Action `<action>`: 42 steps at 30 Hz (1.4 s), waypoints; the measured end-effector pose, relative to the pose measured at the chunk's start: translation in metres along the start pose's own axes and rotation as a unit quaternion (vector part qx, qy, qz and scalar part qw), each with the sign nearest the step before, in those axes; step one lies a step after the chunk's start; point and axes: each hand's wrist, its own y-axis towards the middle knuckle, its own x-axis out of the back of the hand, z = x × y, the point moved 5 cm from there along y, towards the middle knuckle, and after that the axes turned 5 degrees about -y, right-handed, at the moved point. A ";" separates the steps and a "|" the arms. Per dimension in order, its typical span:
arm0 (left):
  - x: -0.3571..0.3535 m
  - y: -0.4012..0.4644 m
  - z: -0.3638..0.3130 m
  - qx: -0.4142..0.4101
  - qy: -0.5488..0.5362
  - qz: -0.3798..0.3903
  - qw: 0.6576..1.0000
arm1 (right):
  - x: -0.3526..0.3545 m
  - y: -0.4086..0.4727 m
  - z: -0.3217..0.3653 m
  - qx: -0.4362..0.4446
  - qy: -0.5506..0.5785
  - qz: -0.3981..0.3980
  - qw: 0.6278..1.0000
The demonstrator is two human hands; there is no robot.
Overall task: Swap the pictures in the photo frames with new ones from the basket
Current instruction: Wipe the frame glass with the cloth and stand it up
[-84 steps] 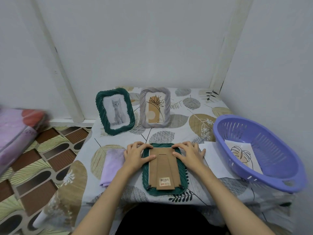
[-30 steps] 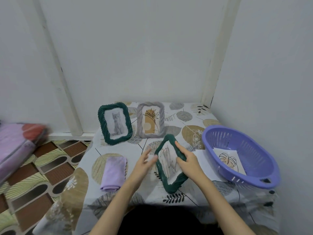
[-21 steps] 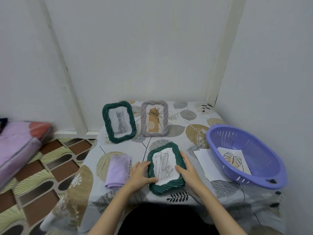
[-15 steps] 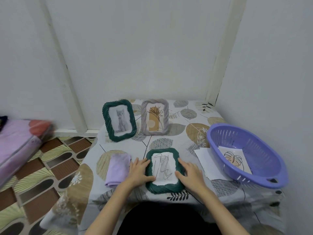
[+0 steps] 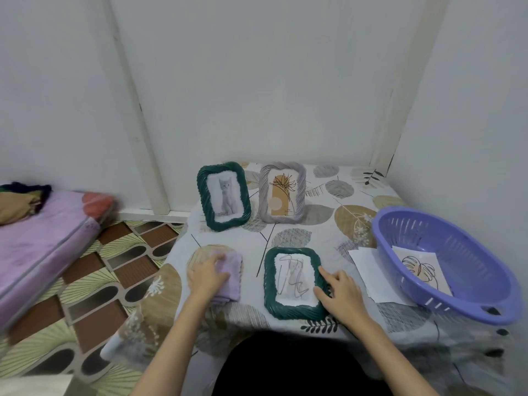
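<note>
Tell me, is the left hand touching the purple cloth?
Touching. The head view shows the left hand lying on the purple cloth, its fingers curled over the cloth's upper edge with no gap visible.

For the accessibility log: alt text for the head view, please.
A person's right hand rests on a dark green braided photo frame lying face up on a leaf-print tablecloth, while the left hand touches a folded lilac cloth. A purple plastic basket sits right.
</note>
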 end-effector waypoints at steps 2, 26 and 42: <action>0.002 -0.002 -0.002 -0.002 -0.029 0.003 1.000 | 0.000 0.000 0.000 -0.002 0.004 0.003 1.000; -0.049 -0.028 -0.066 -0.092 -0.344 0.119 0.927 | 0.078 0.001 0.044 0.162 0.011 -0.120 0.979; -0.076 0.003 -0.039 -0.197 0.080 0.114 0.971 | 0.000 0.022 0.027 0.088 -0.027 -0.005 0.996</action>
